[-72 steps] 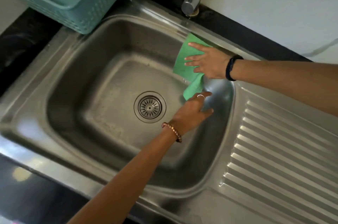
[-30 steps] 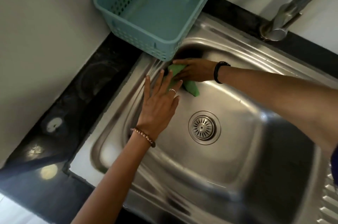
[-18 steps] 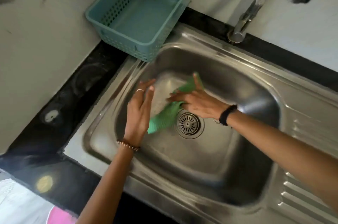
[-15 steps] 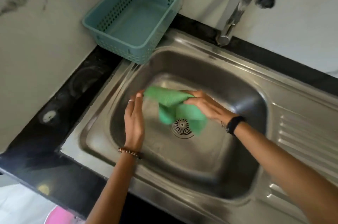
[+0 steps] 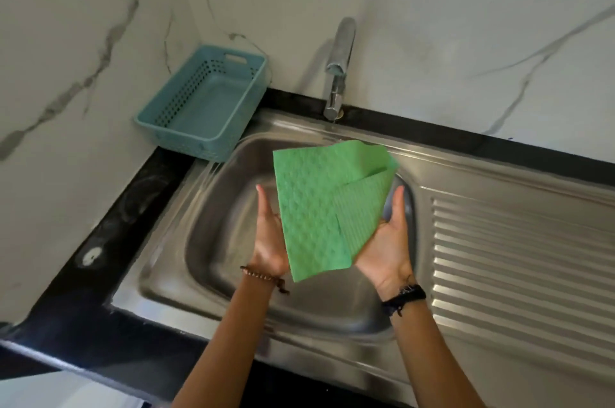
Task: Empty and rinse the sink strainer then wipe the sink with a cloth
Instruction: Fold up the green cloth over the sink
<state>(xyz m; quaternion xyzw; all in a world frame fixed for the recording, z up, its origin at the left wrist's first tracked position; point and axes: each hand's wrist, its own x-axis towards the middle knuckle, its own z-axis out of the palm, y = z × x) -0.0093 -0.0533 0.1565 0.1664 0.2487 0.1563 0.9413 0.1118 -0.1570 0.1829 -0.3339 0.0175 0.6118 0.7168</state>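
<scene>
Above the basin of the stainless steel sink (image 5: 213, 234), 1 green textured cleaning cloth (image 5: 319, 204) is held up flat in the air, its right side folded over itself. The left hand (image 5: 269, 241) supports the cloth's left edge with the palm up and fingers extended, and the right hand (image 5: 387, 241) supports the right edge the same way; both hands are spread rather than clenched, with the cloth resting across them. Half a second ago the cloth was bunched in the right hand low over the drain; it is now opened out and raised, and it hides the drain, so the strainer cannot be seen. The view has also pulled back, bringing far more of the wall into sight.

Around the cloth, the sink's ribbed draining board (image 5: 519, 258) lies to the right. Behind the basin stands 1 chrome tap (image 5: 337, 71), its base at the sink's back edge. At the back left corner, 1 pale blue perforated plastic basket (image 5: 203, 104) sits on the black stone countertop (image 5: 109, 231), its near corner overhanging the sink rim. White marble wall panels (image 5: 466, 25) with grey veins rise behind. The left wrist wears 1 brown beaded bracelet (image 5: 261, 276), the right wrist 1 black band (image 5: 404, 298).
</scene>
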